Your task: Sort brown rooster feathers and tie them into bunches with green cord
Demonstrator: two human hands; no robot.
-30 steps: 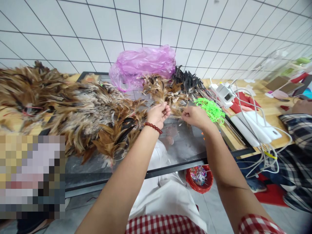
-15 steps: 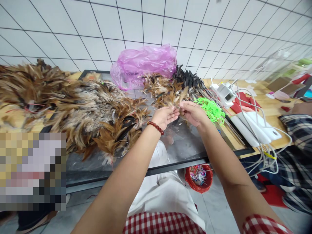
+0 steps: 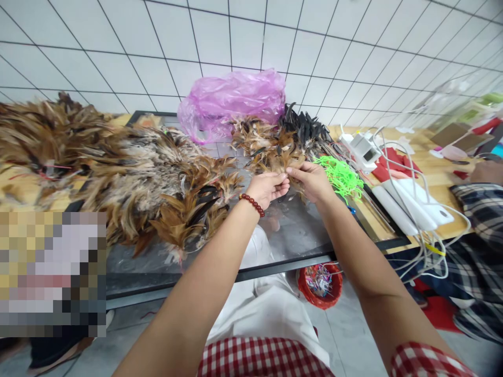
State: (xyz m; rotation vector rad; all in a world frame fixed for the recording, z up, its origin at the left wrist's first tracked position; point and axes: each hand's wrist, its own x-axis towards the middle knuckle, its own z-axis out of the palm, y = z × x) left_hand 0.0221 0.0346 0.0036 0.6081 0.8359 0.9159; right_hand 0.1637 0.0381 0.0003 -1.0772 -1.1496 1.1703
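My left hand [image 3: 268,189], with a red bead bracelet at the wrist, pinches at the edge of a pile of small brown feathers [image 3: 275,157]. Opposite it, my right hand [image 3: 312,182] has thumb and forefinger pressed together, their tips close to the left fingertips. A light brown feather [image 3: 296,161] shows at the fingers of both hands; its lower part is hidden by them. Just right of my right hand lies a heap of bright green cord [image 3: 341,177]. Black feathers [image 3: 302,125] lie behind the hands.
Large heaps of brown feathers [image 3: 145,173] cover the left of the glass-topped table [image 3: 298,230]. A pink plastic bag [image 3: 236,99] stands at the wall. White devices and cables [image 3: 412,207] lie to the right, near another person's plaid sleeve [image 3: 479,209]. Below is a red bin [image 3: 332,293].
My hands have come closer together, the right fingertips shifting slightly left and down. The feather that stood up above the fingers is now lower and less distinct.
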